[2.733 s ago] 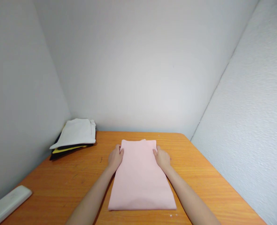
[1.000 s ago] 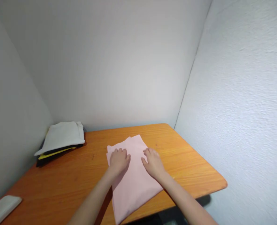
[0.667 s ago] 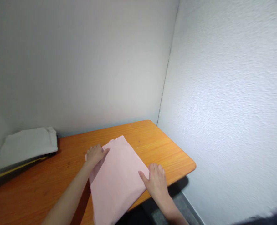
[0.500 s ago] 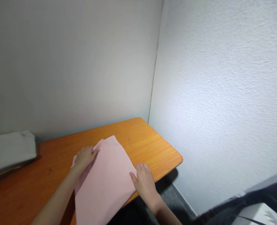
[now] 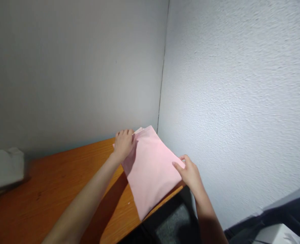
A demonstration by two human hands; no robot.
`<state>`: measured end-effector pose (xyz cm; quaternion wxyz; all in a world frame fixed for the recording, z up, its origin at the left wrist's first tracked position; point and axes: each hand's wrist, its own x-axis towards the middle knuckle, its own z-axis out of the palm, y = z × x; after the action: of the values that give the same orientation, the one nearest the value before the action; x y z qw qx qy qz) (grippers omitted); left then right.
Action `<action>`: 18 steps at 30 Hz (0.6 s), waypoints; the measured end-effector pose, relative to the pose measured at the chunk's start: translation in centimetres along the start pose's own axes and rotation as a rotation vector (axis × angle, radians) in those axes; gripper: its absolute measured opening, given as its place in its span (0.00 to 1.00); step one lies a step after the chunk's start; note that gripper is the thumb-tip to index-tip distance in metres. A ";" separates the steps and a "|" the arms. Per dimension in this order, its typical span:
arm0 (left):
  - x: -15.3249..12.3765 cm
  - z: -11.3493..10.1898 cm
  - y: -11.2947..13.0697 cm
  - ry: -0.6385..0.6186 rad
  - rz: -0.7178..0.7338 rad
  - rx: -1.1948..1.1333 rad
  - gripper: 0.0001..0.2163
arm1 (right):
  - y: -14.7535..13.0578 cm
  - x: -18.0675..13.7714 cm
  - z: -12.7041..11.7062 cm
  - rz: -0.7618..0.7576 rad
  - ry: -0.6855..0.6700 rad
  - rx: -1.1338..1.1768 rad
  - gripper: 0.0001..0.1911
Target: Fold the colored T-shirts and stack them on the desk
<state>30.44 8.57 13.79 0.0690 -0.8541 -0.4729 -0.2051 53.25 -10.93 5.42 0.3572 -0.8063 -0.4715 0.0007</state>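
A folded pink cloth (image 5: 152,169) is at the far right corner of the wooden table, its near corner reaching the front edge. My left hand (image 5: 124,144) grips its upper left side, fingers curled over the edge. At the cloth's right corner, my right hand (image 5: 189,171) pinches it between thumb and fingers. The cloth looks slightly raised on the right; whether it touches the table underneath is hidden.
The orange-brown wooden table (image 5: 63,183) stands against a grey wall (image 5: 71,67). A textured white wall (image 5: 231,101) rises close on the right. A white object (image 5: 4,169) lies at the table's left. Dark fabric (image 5: 287,217) shows at lower right.
Both hands have carried the pink cloth to the right and away from me, towards the table's far right corner. The view has turned slightly right.
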 end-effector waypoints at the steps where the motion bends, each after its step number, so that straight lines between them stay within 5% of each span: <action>1: -0.6 0.6 1.6 0.012 0.035 -0.011 0.17 | 1.5 0.5 0.0 0.048 0.000 -0.067 0.15; 5: -7.2 5.5 7.1 -0.300 0.160 -0.126 0.24 | 7.0 0.8 1.8 0.155 -0.049 -0.263 0.12; 9: -12.6 9.7 9.5 -0.497 0.167 -0.239 0.42 | 9.7 0.4 3.6 0.133 -0.040 -0.269 0.16; 18: -12.2 9.2 9.5 -0.490 0.190 -0.386 0.45 | 7.4 1.6 4.5 -0.104 0.214 -0.508 0.28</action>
<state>35.32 -3.28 1.07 -0.1915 -0.9157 -0.3460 -0.0719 58.26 -9.30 -1.66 0.1909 -0.8402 -0.4569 -0.2212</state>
